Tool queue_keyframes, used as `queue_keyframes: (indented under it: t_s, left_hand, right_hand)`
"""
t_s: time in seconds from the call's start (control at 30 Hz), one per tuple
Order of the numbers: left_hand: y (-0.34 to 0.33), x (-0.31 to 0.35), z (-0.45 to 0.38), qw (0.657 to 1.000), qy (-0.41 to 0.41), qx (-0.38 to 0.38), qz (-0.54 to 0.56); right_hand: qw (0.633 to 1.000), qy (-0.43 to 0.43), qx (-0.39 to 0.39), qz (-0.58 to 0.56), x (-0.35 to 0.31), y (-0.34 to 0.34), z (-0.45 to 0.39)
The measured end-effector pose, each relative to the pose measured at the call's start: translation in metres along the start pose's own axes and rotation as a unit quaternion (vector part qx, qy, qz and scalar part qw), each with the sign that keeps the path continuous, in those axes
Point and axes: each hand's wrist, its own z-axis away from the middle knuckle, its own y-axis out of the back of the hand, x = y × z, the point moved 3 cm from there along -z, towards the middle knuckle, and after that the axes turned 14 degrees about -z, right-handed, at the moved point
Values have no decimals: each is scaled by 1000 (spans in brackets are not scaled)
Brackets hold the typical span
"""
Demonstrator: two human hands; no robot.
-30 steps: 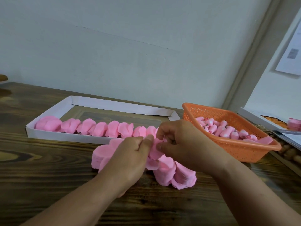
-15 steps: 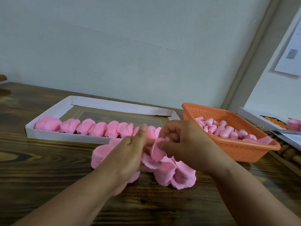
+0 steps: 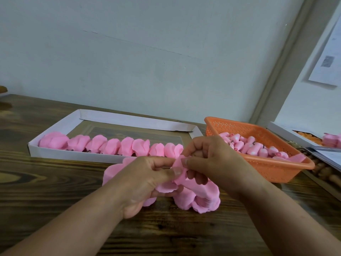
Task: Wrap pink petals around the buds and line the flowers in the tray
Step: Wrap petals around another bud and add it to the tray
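Far left on the wooden table [image 3: 55, 191]: white cardboard tray [image 3: 73, 156], near wall lined with 1 row of finished pink flowers [image 3: 110, 147] packed touching, running almost to the tray's right end. Little room left in that row, by the look of it.

Just in front of the tray: stacks of loose pink petals [image 3: 201, 199], partly under both hands.

Centre: left hand [image 3: 147, 179], thumb and forefinger pinching a single pink petal [image 3: 180, 168] held above the stacks, remaining fingers curled beneath with more petal material. Right hand [image 3: 215, 163], also closed on that petal, thumb and fingertips gripping its right edge. Bud presumably inside the fold; hidden, so cannot tell.

Likely step in hand: wrapping the petal round a bud. Best done by keeping the petal base snug against the bud, rolling with the right fingers while bracing with the left thumb, overlapping the edges so nothing springs open. Thin, floppy petal, so a light pinch only, no creasing. Worth keeping the spare petals under the left palm from catching in the wrap.

Right: orange basket [image 3: 262, 168] holding the waiting buds [image 3: 258, 149], within easy reach.
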Motion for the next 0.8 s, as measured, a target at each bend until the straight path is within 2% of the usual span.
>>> queue_keyframes:
  t_s: [0.13,0.27,0.33,0.5,0.67,0.73,0.8]
  left_hand:
    - [0,3,3,1000,3,-13,-16]
    - [-3,7,8,1000,9,-24,-16]
    - [-4,10,11,999,15,-32,-9]
    - [-3,14,13,998,22,-61,18]
    - [-2,12,13,996,8,-88,-10]
    - [-2,10,12,997,12,-80,3]
    - [0,8,7,998,12,-53,33]
  right_hand:
    - [995,-1,-82,57,-9,11,2]
    - [976,61,-91,186,-12,19,-2]
    - [978,60,-112,163,-10,18,-1]
    - [987,45,-155,10,-3,12,0]
    - [986,39,-161,1,2,7,0]
    - [989,37,-146,-6,2,7,0]
    - [995,38,-93,-11,4,9,-1]
